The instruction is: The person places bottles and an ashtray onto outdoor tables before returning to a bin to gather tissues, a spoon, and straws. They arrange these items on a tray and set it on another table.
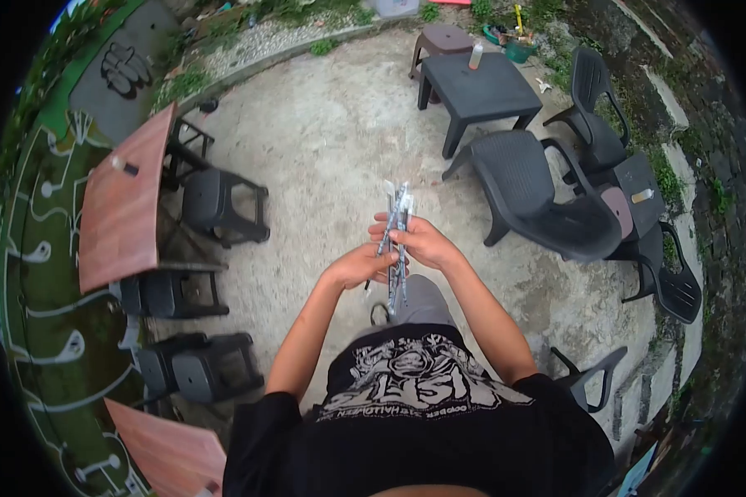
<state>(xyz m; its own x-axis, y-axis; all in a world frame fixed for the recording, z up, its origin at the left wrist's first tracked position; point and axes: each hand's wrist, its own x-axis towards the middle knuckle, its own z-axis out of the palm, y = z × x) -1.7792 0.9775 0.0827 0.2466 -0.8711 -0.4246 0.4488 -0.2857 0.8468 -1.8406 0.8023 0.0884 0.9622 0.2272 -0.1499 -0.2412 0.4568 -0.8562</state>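
Observation:
In front of my body I hold a bundle of thin wrapped sticks [400, 219], which look like drinking straws in printed blue-white sleeves with clear ends. My left hand [363, 265] closes around the lower part of the bundle from the left. Higher up, my right hand [419, 238] has its thumb pressed across the sticks, with fingers behind them. The bundle stands roughly upright, a few sticks crossing at a slant. Fingers hide part of its middle.
A black table [489, 83] with a small bottle [476, 56] stands ahead right, beside a large black armchair [518, 178]. To my left are a reddish wooden table [124, 203] and black stools [215, 203]. Concrete floor [307, 124] stretches ahead.

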